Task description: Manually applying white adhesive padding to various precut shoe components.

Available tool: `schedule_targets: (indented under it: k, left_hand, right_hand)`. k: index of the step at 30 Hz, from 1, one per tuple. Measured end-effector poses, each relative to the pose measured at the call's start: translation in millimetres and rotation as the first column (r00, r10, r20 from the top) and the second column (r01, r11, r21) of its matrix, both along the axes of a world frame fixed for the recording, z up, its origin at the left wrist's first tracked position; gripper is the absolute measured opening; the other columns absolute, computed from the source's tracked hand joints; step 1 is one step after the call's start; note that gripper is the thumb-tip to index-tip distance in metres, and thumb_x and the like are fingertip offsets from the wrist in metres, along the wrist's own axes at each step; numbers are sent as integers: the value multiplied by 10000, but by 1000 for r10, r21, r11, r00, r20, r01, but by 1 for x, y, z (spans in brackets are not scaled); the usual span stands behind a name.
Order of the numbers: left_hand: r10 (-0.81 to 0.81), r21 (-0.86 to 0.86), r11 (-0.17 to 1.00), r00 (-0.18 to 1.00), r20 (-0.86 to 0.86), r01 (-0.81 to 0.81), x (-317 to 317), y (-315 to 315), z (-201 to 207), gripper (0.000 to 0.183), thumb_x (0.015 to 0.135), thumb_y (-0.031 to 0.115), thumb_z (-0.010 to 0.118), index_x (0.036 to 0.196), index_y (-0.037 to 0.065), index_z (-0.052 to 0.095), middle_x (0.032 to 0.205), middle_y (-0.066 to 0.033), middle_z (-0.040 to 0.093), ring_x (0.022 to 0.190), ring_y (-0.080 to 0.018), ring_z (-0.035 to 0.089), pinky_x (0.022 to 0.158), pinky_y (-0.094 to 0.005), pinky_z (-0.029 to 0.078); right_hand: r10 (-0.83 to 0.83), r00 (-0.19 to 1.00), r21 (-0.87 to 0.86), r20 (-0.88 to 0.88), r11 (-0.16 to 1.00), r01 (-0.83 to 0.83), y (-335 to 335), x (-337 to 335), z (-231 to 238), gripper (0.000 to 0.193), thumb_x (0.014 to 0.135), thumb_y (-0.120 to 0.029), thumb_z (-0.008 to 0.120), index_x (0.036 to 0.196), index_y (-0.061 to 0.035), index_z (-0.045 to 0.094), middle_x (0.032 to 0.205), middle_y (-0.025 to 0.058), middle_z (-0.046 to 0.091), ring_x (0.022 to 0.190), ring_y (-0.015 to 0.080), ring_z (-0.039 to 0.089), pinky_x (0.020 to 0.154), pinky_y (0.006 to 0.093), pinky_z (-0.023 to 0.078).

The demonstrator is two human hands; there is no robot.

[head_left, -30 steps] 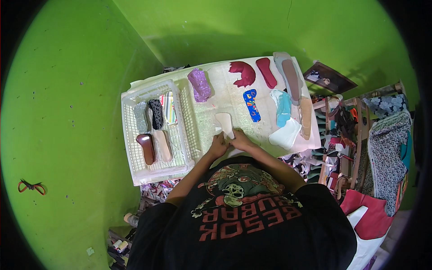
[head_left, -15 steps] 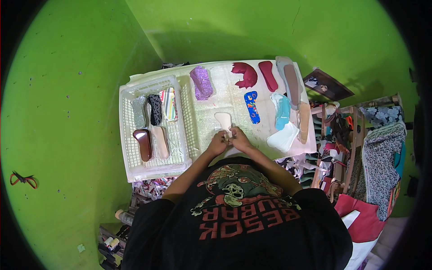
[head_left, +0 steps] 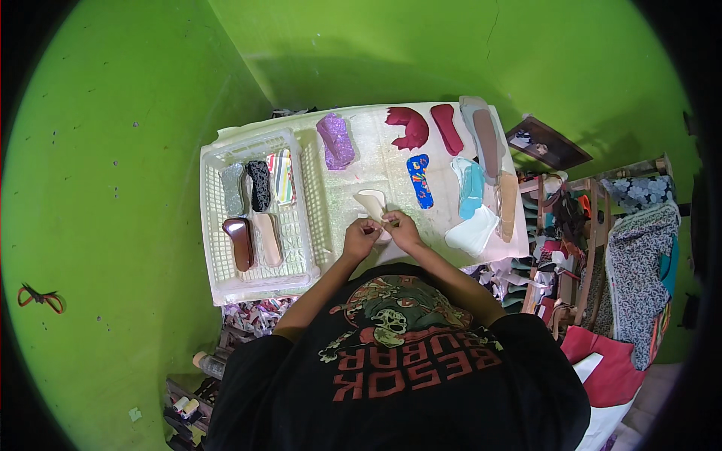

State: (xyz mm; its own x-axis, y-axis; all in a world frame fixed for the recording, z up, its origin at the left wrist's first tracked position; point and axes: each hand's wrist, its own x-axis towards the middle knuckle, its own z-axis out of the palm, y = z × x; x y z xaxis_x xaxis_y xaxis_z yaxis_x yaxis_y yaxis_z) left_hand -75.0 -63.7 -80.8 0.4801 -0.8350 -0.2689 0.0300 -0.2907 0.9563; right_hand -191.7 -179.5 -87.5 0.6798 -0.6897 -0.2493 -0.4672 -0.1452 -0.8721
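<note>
Both my hands meet at the near middle of the table, over a cream insole [head_left: 369,203]. The fingers of my left hand [head_left: 362,237] are pinched together at its near end. On the other side, my right hand [head_left: 403,231] is closed on the same edge. Beneath the held insole, a second pale insole [head_left: 384,237] partly shows. The held one looks slightly raised and tilted over it. My fingertips hide much of the near end.
A white plastic basket [head_left: 301,218] with several insoles stands at the left. Purple glittery pieces [head_left: 335,141], maroon pieces [head_left: 448,129], a blue patterned insole [head_left: 421,181] and teal pieces [head_left: 471,189] lie across the table [head_left: 361,177]. A cluttered rack [head_left: 590,248] adjoins on the right.
The cream insole has been lifted and tilted slightly left, so the second insole under it now shows. My hands have parted a little, with my left hand shifting slightly left.
</note>
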Motion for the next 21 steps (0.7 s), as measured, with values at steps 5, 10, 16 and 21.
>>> schedule_targets:
  k: [5, 10, 16, 21]
  left_hand:
    - [2, -99, 995, 998, -58, -8, -1, 2, -4, 189, 799, -50, 655, 908, 30, 523, 783, -9, 534, 717, -89, 545, 692, -242, 469]
    - [32, -197, 979, 989, -141, -60, -10, -2, -1, 351, 778, -76, 630, 1058, 44, 455, 801, -9, 462, 722, -94, 476, 678, -243, 435]
    - [32, -108, 993, 985, -169, -50, -10, 0, 8, 477, 788, -61, 607, 1229, 18, 444, 798, -4, 485, 715, -92, 490, 670, -240, 435]
    - [-89, -127, 990, 966, -241, 60, -12, -1, 13, 508, 792, -60, 564, 1279, 11, 440, 854, -32, 563, 770, -109, 553, 702, -247, 448]
  right_hand:
    - [-109, 986, 128, 127, 987, 93, 5, 4, 12, 280, 826, -36, 671, 1097, -11, 605, 890, 55, 616, 775, 119, 554, 728, 262, 458]
    - [-199, 948, 180, 249, 971, 157, -3, 5, 7, 366, 793, 58, 675, 1082, -40, 472, 803, 11, 558, 703, 81, 497, 655, 244, 414]
    - [-279, 918, 340, 281, 924, 176, -3, 5, 24, 503, 788, 57, 681, 1209, -63, 431, 805, 24, 580, 718, 91, 535, 649, 245, 437]
    - [-347, 871, 361, 347, 907, 218, -4, 2, 32, 606, 800, 56, 667, 1333, -72, 410, 821, 29, 595, 713, 88, 552, 673, 243, 459]
